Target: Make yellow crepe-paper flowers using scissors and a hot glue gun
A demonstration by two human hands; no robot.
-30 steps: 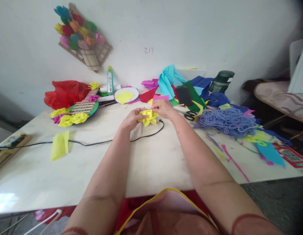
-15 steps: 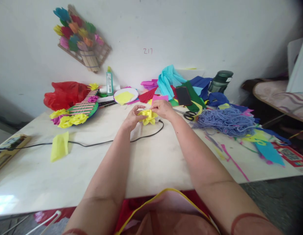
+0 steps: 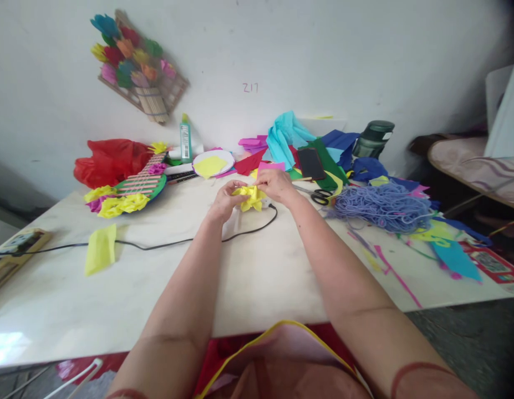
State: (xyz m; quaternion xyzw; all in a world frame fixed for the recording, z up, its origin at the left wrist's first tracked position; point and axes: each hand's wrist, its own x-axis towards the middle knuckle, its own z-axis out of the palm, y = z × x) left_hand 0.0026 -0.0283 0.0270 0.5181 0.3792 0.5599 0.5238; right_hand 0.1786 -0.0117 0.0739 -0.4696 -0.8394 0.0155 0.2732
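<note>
A yellow crepe-paper flower (image 3: 250, 199) is held above the table between both hands, its petals spreading downward and outward. My left hand (image 3: 225, 200) is closed around the flower's left side, thumb and fingers on the petals. At the upper right of the flower, my right hand (image 3: 275, 185) pinches its edge with the fingertips. The fingers partly cover the flower, so its middle is hard to see. A black cable (image 3: 248, 233) curves across the table just below it, and a pink paper piece (image 3: 271, 166) lies right behind my right hand.
Scissors (image 3: 321, 197), a phone (image 3: 310, 163) and a heap of blue yarn (image 3: 383, 208) lie to the right. A decorated green craft (image 3: 142, 185), a glue bottle (image 3: 186, 141) and a white plate (image 3: 227, 159) stand at back left. Yellow paper (image 3: 101, 249) rests on the cable.
Both hands stay on the yellow flower. They have shifted only slightly left, with small finger movements at the petals.
</note>
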